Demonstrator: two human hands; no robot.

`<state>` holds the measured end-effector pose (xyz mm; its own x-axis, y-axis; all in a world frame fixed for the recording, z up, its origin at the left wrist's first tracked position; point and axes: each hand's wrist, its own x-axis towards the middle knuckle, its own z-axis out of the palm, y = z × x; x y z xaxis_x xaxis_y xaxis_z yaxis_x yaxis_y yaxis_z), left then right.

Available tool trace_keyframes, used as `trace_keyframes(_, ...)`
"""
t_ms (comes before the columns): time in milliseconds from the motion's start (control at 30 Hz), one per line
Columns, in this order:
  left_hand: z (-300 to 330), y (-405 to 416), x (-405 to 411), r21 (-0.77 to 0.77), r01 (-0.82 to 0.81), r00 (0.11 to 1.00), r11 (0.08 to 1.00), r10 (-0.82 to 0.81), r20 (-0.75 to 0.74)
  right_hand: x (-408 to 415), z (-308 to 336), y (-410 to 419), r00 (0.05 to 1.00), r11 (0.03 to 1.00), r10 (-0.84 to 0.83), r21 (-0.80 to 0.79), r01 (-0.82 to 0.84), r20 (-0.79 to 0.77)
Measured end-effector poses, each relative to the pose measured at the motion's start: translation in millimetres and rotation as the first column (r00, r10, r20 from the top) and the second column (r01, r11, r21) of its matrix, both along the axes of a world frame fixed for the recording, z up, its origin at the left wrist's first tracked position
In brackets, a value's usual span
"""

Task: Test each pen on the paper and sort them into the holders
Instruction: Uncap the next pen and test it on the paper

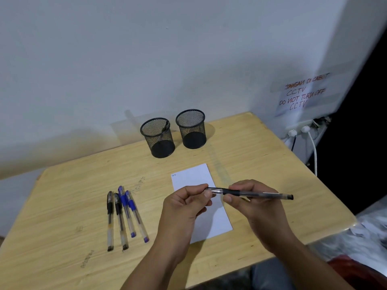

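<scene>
Hands meet at centre frame over the paper point(196, 178): right hand point(259, 208) grips the black pen point(251, 193) level, left hand point(184, 204) pinches its tip end, likely uncapping; holders point(173, 132) wait above.

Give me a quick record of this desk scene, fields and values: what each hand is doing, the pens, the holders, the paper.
left hand: pinches the tip end of the held pen
right hand: grips the held pen at its dark grip
pens on table: two black, two blue, side by side
left holder: one dark pen inside
right holder: looks empty
paper: small mark in its far left corner
</scene>
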<state>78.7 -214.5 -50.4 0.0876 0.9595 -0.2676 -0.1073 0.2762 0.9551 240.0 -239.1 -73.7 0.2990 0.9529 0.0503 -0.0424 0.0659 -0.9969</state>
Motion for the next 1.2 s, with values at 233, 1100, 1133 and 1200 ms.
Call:
trace_keyframes(233,-7,-10,32,0.010,0.021,1.000,1.000,-0.021,-0.014,20,-15,-11,0.982,0.988,-0.010,0.148,0.038,-0.187)
trace_keyframes(1100,-20,-38,227,0.082,0.667,0.727,0.741,-0.623,-0.290,166,-30,-107,0.763,0.838,-0.465,0.054,0.543,-0.448)
trace_keyframes(1133,-21,-41,232,0.075,0.698,0.699,0.712,-0.654,-0.290,171,-29,-110,0.759,0.836,-0.467,0.053,0.546,-0.453)
trace_keyframes(1200,-25,-46,242,0.085,0.777,0.612,0.624,-0.715,-0.338,181,-26,-116,0.768,0.841,-0.477,0.033,0.540,-0.426)
